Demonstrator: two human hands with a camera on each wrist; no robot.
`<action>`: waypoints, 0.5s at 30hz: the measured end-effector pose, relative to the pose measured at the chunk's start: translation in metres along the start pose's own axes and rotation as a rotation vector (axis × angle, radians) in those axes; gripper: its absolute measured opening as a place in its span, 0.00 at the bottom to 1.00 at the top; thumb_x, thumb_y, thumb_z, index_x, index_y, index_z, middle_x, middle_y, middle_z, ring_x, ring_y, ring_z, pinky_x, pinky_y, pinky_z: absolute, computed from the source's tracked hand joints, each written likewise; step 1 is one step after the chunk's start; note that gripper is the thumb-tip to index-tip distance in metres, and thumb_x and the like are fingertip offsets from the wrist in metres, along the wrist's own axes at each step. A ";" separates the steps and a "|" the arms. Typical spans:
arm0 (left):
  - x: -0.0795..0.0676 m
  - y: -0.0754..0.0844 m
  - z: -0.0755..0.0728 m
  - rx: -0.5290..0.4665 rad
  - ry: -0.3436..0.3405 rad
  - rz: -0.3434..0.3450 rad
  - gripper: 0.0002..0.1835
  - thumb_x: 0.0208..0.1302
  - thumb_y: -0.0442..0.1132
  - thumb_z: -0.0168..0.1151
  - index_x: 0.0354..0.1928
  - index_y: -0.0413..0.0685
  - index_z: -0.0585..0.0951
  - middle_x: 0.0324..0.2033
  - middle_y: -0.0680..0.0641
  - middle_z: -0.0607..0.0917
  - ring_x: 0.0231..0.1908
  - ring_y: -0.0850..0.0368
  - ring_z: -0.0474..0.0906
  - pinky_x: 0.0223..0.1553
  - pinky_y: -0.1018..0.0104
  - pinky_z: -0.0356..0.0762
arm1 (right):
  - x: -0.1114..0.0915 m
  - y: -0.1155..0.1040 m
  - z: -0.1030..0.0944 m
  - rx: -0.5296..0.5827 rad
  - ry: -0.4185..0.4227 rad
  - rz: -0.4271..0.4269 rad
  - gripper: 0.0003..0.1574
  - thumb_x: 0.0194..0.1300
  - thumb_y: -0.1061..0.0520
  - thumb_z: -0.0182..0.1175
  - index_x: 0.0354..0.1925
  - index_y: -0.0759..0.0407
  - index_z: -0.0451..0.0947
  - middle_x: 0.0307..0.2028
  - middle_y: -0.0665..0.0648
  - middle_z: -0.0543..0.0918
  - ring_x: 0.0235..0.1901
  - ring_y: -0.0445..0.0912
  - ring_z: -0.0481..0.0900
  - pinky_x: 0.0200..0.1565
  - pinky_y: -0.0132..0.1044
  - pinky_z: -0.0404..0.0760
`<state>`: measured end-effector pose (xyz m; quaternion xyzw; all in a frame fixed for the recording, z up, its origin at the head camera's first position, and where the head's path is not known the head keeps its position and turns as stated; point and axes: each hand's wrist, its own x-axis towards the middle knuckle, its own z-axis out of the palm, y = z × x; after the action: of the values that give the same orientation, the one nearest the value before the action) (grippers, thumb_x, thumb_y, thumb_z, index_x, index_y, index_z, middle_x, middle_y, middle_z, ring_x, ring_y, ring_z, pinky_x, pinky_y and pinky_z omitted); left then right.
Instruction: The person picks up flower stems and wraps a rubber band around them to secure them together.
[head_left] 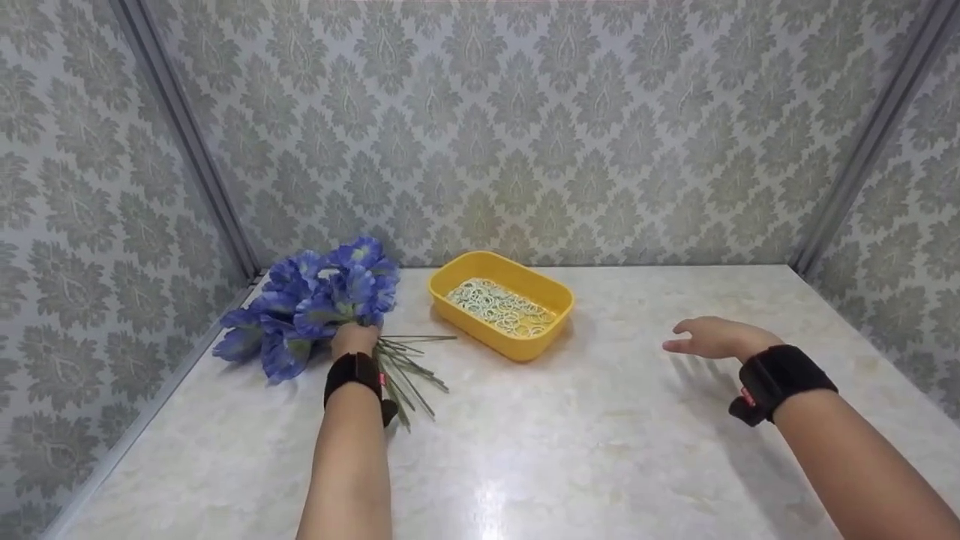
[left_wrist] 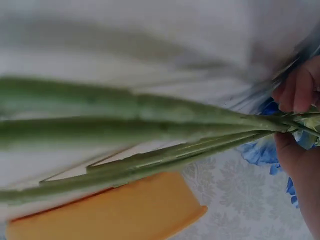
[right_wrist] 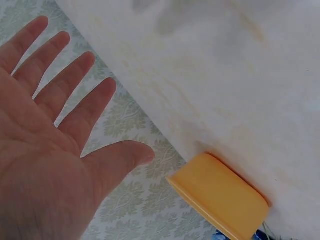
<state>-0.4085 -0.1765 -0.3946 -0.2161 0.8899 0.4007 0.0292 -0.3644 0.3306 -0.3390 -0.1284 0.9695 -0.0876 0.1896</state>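
Observation:
My left hand [head_left: 355, 340] grips a bunch of blue artificial flowers [head_left: 330, 292] by the stems, just below the blooms. The blooms spread to the left and back of the hand. Long green stems [left_wrist: 150, 111] fan out past it toward the lower right in the head view. In the left wrist view, thumb and fingers close round the point where the stems gather. Off to the right, my right hand [head_left: 709, 337] hovers over the table with nothing in it. Its fingers [right_wrist: 75, 82] are spread and fairly straight in the right wrist view.
A yellow tub [head_left: 517, 346] with many pale rubber bands [head_left: 495, 306] inside stands near the back, between the hands. The marble-look table [head_left: 570, 450] meets a patterned back wall [head_left: 517, 135], with patterned panels at both sides.

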 end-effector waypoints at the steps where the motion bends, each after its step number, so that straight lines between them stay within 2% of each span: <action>1: 0.001 0.000 0.000 -0.004 0.006 -0.004 0.29 0.81 0.42 0.43 0.73 0.26 0.69 0.74 0.25 0.69 0.74 0.31 0.66 0.77 0.47 0.66 | 0.000 0.000 0.000 0.003 -0.001 0.003 0.42 0.85 0.44 0.49 0.73 0.80 0.62 0.72 0.84 0.65 0.73 0.78 0.62 0.72 0.70 0.65; 5: 0.007 -0.001 0.000 -0.034 0.042 -0.027 0.29 0.78 0.38 0.41 0.73 0.26 0.68 0.73 0.24 0.68 0.74 0.31 0.66 0.77 0.48 0.66 | 0.000 -0.002 0.000 0.005 -0.001 0.000 0.43 0.84 0.43 0.50 0.73 0.80 0.62 0.71 0.84 0.65 0.72 0.78 0.62 0.72 0.70 0.65; 8: 0.028 -0.007 0.002 -0.062 0.051 -0.037 0.29 0.76 0.37 0.43 0.73 0.26 0.69 0.73 0.24 0.69 0.74 0.31 0.67 0.77 0.48 0.67 | 0.000 -0.002 0.000 0.002 -0.003 -0.001 0.43 0.84 0.43 0.50 0.72 0.80 0.63 0.71 0.84 0.66 0.72 0.78 0.62 0.72 0.70 0.66; 9: 0.042 -0.012 0.005 -0.064 0.058 -0.034 0.29 0.76 0.39 0.44 0.72 0.26 0.69 0.72 0.25 0.71 0.73 0.31 0.68 0.76 0.48 0.68 | 0.000 -0.002 0.000 0.001 -0.006 0.001 0.43 0.84 0.43 0.50 0.72 0.80 0.63 0.71 0.84 0.66 0.72 0.78 0.62 0.72 0.70 0.66; 10: 0.065 -0.022 0.011 -0.060 0.084 -0.017 0.30 0.76 0.42 0.49 0.70 0.26 0.73 0.69 0.25 0.74 0.70 0.31 0.72 0.73 0.49 0.73 | 0.000 -0.001 0.000 0.002 -0.008 0.004 0.43 0.84 0.43 0.50 0.72 0.80 0.63 0.71 0.84 0.66 0.72 0.78 0.62 0.72 0.70 0.66; 11: 0.086 -0.031 0.015 -0.064 0.070 -0.013 0.32 0.76 0.46 0.51 0.71 0.26 0.71 0.70 0.24 0.74 0.70 0.31 0.72 0.73 0.49 0.73 | 0.000 -0.001 0.000 0.005 -0.011 0.007 0.43 0.84 0.43 0.50 0.72 0.80 0.63 0.71 0.84 0.66 0.72 0.78 0.62 0.72 0.70 0.66; 13: 0.140 -0.054 0.031 -0.052 0.061 0.008 0.39 0.76 0.57 0.53 0.70 0.26 0.72 0.68 0.25 0.76 0.68 0.32 0.75 0.70 0.50 0.75 | 0.000 -0.001 0.000 0.011 -0.017 0.014 0.43 0.84 0.43 0.50 0.73 0.80 0.62 0.72 0.84 0.65 0.72 0.78 0.61 0.72 0.70 0.66; 15: 0.193 -0.080 0.050 -0.015 0.101 0.060 0.48 0.72 0.69 0.55 0.67 0.24 0.75 0.63 0.26 0.80 0.63 0.33 0.80 0.65 0.52 0.80 | 0.000 -0.001 0.000 0.009 -0.023 0.011 0.43 0.84 0.43 0.50 0.73 0.81 0.62 0.71 0.84 0.65 0.72 0.78 0.62 0.72 0.70 0.66</action>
<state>-0.5563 -0.2569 -0.5283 -0.2095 0.8933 0.3965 -0.0294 -0.3638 0.3300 -0.3389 -0.1233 0.9676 -0.0895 0.2015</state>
